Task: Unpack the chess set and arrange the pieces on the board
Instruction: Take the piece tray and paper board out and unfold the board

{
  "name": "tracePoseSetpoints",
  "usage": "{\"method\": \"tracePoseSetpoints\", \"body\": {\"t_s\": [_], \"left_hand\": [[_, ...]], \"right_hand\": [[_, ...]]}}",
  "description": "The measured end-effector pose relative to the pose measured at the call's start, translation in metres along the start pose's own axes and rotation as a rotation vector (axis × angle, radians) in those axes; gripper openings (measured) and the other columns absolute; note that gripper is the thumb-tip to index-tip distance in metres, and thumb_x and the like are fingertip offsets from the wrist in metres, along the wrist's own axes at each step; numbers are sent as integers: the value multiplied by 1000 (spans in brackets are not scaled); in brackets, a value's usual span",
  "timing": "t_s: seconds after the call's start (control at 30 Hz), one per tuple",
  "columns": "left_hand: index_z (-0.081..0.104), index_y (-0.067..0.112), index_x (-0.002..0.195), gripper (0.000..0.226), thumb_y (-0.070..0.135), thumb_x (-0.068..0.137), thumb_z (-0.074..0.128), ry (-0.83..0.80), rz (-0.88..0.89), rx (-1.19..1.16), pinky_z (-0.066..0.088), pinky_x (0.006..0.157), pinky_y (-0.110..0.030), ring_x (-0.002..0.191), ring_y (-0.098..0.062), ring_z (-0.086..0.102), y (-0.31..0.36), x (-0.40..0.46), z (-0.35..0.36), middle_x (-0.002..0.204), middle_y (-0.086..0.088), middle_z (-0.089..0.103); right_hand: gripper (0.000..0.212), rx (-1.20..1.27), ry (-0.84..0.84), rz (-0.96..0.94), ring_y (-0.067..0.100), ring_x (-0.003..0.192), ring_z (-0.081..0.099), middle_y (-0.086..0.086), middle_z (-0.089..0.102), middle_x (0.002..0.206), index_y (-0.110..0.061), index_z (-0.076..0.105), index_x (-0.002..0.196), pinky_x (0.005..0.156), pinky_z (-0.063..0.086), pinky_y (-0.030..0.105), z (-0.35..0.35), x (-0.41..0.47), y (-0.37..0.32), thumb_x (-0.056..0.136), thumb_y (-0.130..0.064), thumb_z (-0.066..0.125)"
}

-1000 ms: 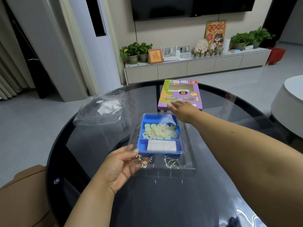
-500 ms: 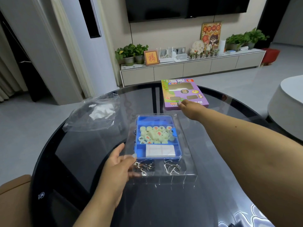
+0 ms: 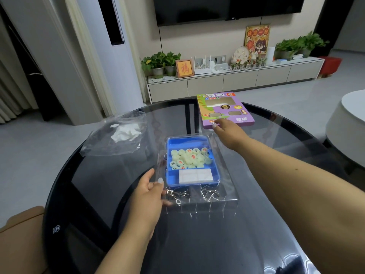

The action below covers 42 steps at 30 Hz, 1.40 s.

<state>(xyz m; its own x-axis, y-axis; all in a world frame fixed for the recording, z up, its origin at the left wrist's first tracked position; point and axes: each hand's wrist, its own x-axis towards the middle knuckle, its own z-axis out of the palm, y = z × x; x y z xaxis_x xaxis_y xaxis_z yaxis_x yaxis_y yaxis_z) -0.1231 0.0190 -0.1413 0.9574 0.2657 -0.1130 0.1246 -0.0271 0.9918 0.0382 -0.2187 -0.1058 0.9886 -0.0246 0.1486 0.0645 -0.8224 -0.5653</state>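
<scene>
A blue box sits in a clear plastic tray at the middle of the table. It holds several pale round chess pieces and a folded white sheet. Metal ring puzzles lie in the tray's near part. My left hand touches the tray's left edge with its fingers fairly straight and the thumb spread away. My right hand reaches far forward, and its fingertips rest on the near edge of the purple packaging box.
A crumpled clear bag with white paper inside lies at the table's far left. The round dark glass table has a brown seat at its near left and a white round table to its right.
My left hand has loosened from cradling the tray and now only touches its left edge. My right hand stayed on the purple box, which now sits a little farther right and back.
</scene>
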Motion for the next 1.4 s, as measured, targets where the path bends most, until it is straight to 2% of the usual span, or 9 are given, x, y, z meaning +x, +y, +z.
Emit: {"method": "tracePoseSetpoints", "body": {"t_s": [0.17, 0.23, 0.43, 0.53, 0.77, 0.93, 1.07, 1.27, 1.4], "left_hand": [[42, 24, 141, 43, 16, 99, 48, 26, -22, 30, 56, 79, -47, 59, -10, 57, 3, 3, 3, 89, -2, 62], [41, 21, 142, 44, 16, 99, 47, 32, -24, 26, 56, 70, -42, 68, -14, 57, 6, 3, 5, 93, -2, 62], [42, 23, 140, 43, 23, 97, 45, 75, -61, 96, 50, 53, -31, 71, -22, 66, 9, 11, 14, 109, -7, 65], [47, 19, 136, 46, 32, 93, 49, 124, -12, 402, 52, 78, -36, 98, -28, 64, 13, 10, 12, 124, -6, 61], [49, 23, 134, 48, 42, 90, 45, 163, 77, 757, 42, 81, -33, 114, -24, 55, 15, 1, 10, 128, 3, 59], [52, 24, 130, 45, 46, 90, 47, 181, 93, 720, 42, 82, -32, 109, -24, 57, 10, 1, 6, 116, 4, 64], [54, 23, 129, 43, 43, 92, 48, 202, 107, 701, 40, 79, -30, 105, -23, 57, 11, -2, 6, 102, 8, 62], [53, 21, 130, 42, 40, 93, 48, 195, 138, 706, 38, 74, -30, 87, -16, 50, 9, 0, 6, 75, 20, 48], [53, 22, 131, 43, 41, 93, 47, 202, 135, 710, 37, 74, -30, 97, -21, 56, 9, 0, 6, 88, 12, 53]], "right_hand": [[32, 24, 37, -138, 18, 87, 55, 0, 60, 92, -13, 61, 98, 73, 46, 34, 0, -38, -25, 98, -38, 42], [34, 14, 24, -178, 16, 71, 49, -1, 54, 76, -12, 58, 78, 60, 38, 31, -4, -54, -36, 96, -38, 45], [41, -87, -188, -202, 16, 58, 45, 3, 54, 64, -7, 60, 72, 52, 32, 29, -22, -111, -61, 93, -41, 51], [46, -320, -287, -219, 15, 55, 41, 0, 45, 57, -16, 49, 58, 47, 27, 27, -30, -136, -66, 91, -48, 50], [33, -495, -464, -231, 18, 87, 59, 1, 66, 97, -21, 67, 105, 72, 50, 29, -31, -146, -63, 84, -45, 60], [20, -287, -547, -225, 10, 82, 52, -9, 58, 90, -23, 67, 100, 63, 41, 18, -36, -139, -56, 82, -32, 70], [12, -141, -566, -205, 10, 85, 57, -9, 63, 88, -22, 69, 91, 70, 49, 21, -39, -132, -50, 81, -26, 73], [8, 384, -229, 46, 8, 64, 54, -1, 64, 72, -10, 69, 86, 54, 45, 19, -56, -107, -31, 83, -17, 71], [8, 363, 130, 236, 21, 68, 62, 9, 66, 79, -8, 67, 88, 64, 54, 33, -49, -73, 12, 85, -15, 68]]}}
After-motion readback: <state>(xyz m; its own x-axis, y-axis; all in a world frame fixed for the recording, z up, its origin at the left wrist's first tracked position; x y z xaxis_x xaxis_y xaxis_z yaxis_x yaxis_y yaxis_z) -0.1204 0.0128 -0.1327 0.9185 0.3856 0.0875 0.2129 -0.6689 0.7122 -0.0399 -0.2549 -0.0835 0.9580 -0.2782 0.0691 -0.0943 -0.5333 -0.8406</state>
